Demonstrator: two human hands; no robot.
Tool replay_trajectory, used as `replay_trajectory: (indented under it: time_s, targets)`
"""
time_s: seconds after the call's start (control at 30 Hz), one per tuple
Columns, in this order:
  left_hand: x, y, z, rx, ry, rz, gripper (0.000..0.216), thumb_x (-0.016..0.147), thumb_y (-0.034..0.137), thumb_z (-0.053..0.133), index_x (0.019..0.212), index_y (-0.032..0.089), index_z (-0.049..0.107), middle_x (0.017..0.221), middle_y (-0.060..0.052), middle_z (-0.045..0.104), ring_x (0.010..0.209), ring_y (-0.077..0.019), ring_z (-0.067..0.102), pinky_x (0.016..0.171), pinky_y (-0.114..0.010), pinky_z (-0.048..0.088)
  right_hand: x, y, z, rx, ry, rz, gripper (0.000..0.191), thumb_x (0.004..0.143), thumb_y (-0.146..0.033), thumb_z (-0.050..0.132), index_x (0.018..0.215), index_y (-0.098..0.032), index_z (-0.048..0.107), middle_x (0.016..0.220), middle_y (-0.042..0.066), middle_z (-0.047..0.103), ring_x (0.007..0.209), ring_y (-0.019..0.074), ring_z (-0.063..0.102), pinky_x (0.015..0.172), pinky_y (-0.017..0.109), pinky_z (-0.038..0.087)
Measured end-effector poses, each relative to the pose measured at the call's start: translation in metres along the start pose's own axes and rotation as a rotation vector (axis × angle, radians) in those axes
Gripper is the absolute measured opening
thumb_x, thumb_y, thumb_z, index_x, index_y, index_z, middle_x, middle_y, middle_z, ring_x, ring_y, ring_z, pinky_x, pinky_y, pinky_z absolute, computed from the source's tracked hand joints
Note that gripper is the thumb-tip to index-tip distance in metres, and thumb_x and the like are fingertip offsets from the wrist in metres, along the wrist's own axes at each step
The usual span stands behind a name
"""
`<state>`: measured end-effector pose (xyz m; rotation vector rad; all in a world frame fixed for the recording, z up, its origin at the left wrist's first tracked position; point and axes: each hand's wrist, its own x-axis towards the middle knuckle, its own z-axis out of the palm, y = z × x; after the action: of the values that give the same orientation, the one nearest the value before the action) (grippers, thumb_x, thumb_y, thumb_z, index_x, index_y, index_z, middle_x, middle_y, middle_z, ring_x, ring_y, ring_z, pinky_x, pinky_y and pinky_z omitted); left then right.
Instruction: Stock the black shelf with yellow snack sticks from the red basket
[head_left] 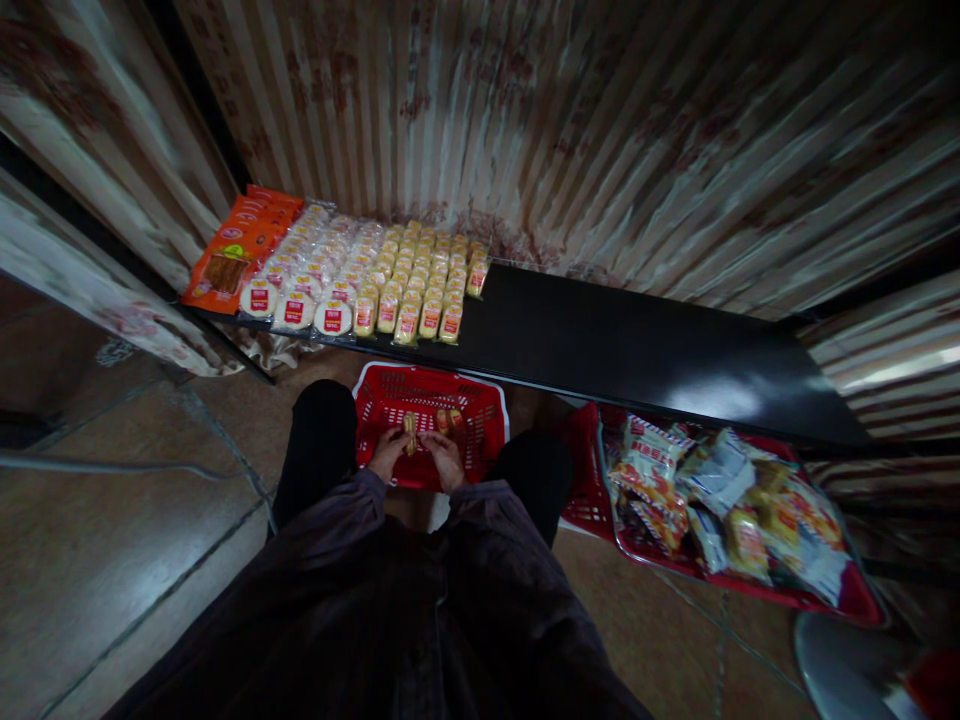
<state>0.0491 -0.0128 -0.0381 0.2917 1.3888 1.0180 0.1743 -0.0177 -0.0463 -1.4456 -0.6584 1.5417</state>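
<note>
Between my knees stands a red plastic basket (491,410) with white handles. Over it, my left hand (386,455) is closed on a small yellow wrapped snack cake (410,425). My right hand (447,462) meets the same cake from the other side, its fingertips pinched at the wrapper's edge. A few more wrapped cakes (448,421) lie in the basket just beyond my right hand. On the black shelf (600,330) ahead, similar yellow wrapped cakes (407,322) stand in rows.
Left of the cakes, the shelf holds rows of round white wrapped crackers (293,309) and orange snack bags (232,255). A second red basket (862,592), full of mixed snack bags (652,460), sits at my right. Striped curtains (420,110) hang behind the shelf.
</note>
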Motion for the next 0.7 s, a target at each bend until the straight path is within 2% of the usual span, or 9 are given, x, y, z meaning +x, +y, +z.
replay_trajectory:
  time_s: [0.17, 0.37, 0.53, 0.7]
  targets:
    - [0.0, 0.003, 0.001, -0.011, -0.02, -0.019, 0.021, 0.057, 0.021, 0.074, 0.075, 0.015, 0.065, 0.065, 0.002, 0.064, 0.058, -0.0105, 0.058, 0.057, -0.021, 0.044, -0.001, -0.001, 0.001, 0.008, -0.014, 0.013, 0.031, 0.051, -0.042, 0.081, 0.072, -0.02, 0.075, 0.079, 0.003, 0.075, 0.084, 0.0218, 0.066, 0.087, 0.035, 0.048]
    - [0.0, 0.007, 0.0, -0.038, -0.025, -0.034, 0.014, 0.059, 0.021, 0.066, 0.072, 0.015, 0.067, 0.066, 0.0, 0.065, 0.061, -0.0116, 0.059, 0.057, -0.021, 0.045, -0.002, 0.0, 0.003, 0.032, -0.025, 0.023, 0.022, 0.061, -0.033, 0.077, 0.076, -0.018, 0.073, 0.081, 0.003, 0.075, 0.087, 0.0201, 0.065, 0.087, 0.034, 0.047]
    - [0.0, 0.006, 0.0, -0.061, 0.005, -0.045, 0.01, 0.059, 0.017, 0.064, 0.069, 0.016, 0.065, 0.063, 0.001, 0.064, 0.058, -0.0114, 0.058, 0.056, -0.021, 0.045, -0.005, -0.004, 0.004, 0.14, -0.034, 0.066, 0.027, 0.052, -0.032, 0.08, 0.074, -0.018, 0.073, 0.081, 0.003, 0.075, 0.084, 0.0202, 0.065, 0.083, 0.035, 0.05]
    - [0.004, 0.003, -0.001, -0.076, 0.048, -0.062, 0.011, 0.062, 0.018, 0.066, 0.073, 0.017, 0.063, 0.067, 0.0, 0.065, 0.061, -0.0123, 0.061, 0.06, -0.023, 0.049, -0.008, -0.011, 0.004, 0.172, -0.048, 0.082, 0.027, 0.054, -0.036, 0.08, 0.075, -0.02, 0.072, 0.083, 0.003, 0.075, 0.077, 0.0191, 0.066, 0.074, 0.032, 0.051]
